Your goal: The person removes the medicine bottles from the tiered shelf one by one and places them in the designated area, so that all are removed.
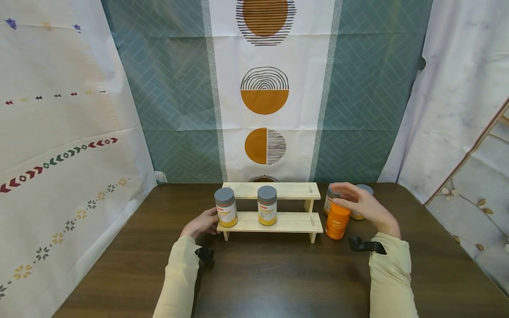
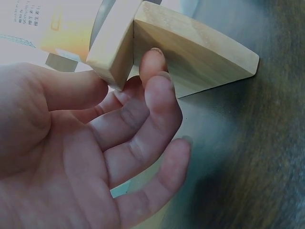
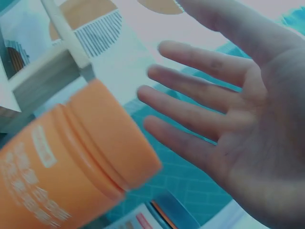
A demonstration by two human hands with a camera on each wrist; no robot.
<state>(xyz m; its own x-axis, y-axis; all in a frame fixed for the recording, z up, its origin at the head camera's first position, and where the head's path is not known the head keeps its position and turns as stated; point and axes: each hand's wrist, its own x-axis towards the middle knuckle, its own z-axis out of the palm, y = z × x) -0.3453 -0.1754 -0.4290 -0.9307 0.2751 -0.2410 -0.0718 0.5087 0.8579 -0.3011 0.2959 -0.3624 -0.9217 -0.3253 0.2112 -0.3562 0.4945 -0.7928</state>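
Note:
A pale wooden two-step rack (image 1: 246, 222) stands on the table. My left hand (image 1: 203, 223) is at the left end of its lower board. In the left wrist view, the thumb lies against the board's end and curled fingers (image 2: 157, 95) reach round by the leg (image 2: 190, 52). Two grey-capped bottles stand upright on the lower board, one at the left end (image 1: 226, 207) and one near the middle (image 1: 267, 206). Beside the rack's right end, an orange bottle (image 1: 337, 221) stands on the table. My right hand (image 3: 248, 109) is close above it, fingers spread and apart from its lid.
Behind the right hand stand two more grey-capped bottles, one by the rack (image 1: 329, 204) and one farther right (image 1: 364, 189), both partly hidden. The dark wooden table (image 1: 286, 278) ends at a patterned cloth backdrop (image 1: 179, 110), with white cloths at both sides.

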